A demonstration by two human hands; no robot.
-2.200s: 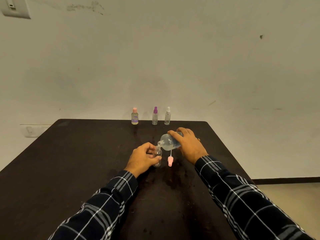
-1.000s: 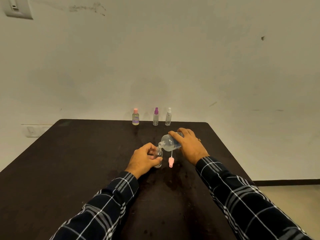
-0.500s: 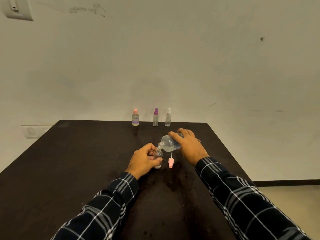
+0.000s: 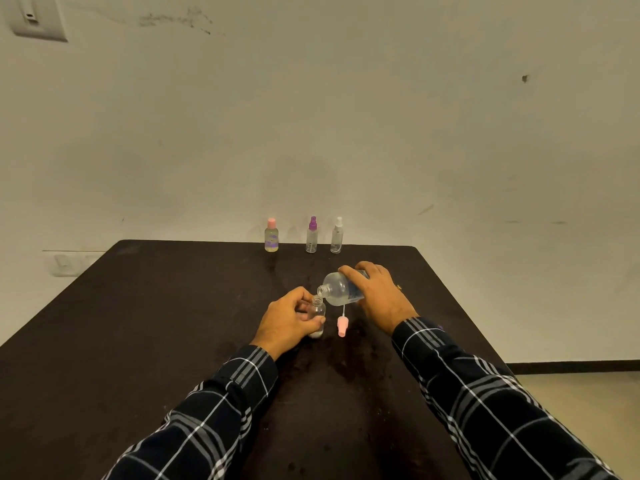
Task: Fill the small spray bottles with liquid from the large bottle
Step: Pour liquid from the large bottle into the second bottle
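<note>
Little has shifted since before: right hand (image 4: 377,294) still grips the tilted large bottle (image 4: 337,289), its neck over the small bottle (image 4: 318,309) gripped by the left hand (image 4: 285,322) on the table (image 4: 138,323).

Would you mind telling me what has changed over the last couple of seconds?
Nothing visibly moved. The right hand still tilts the large bottle over the small bottle gripped by the left hand; the pink spray cap still rests beside it.

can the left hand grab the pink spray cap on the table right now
Probably not yet: the left hand grips the small open bottle, so it is occupied. The pink spray cap lies close beside it on the table with nothing between.
</note>
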